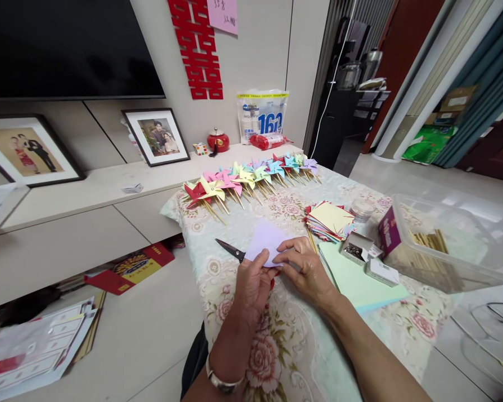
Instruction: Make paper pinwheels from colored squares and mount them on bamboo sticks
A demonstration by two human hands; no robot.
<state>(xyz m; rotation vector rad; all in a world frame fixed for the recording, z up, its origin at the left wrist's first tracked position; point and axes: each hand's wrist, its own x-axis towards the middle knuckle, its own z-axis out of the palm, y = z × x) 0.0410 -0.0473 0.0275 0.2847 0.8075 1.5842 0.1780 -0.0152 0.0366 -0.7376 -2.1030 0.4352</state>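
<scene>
A sheet of lavender paper [266, 239] is held over the table by both hands. My left hand [255, 282] grips its near left edge, thumb on top. My right hand [304, 267] is closed at its near right side, thumb and fingers pinching the edge. Under the paper and partly hidden by it lies a pair of scissors [230, 249], dark blades pointing left; a bit of red handle shows beneath my hands. To the right of my right hand is a stack of cut coloured paper squares [331, 219], a cream one on top.
Finished paper pinwheels [243, 177] on sticks line the table's far side. At the right are green paper sheets [347, 273], an open box of small metal fasteners [356, 249], a small white box [382, 272] and a clear plastic bin [427, 268] holding sticks. A floral cloth [264, 357] covers the table.
</scene>
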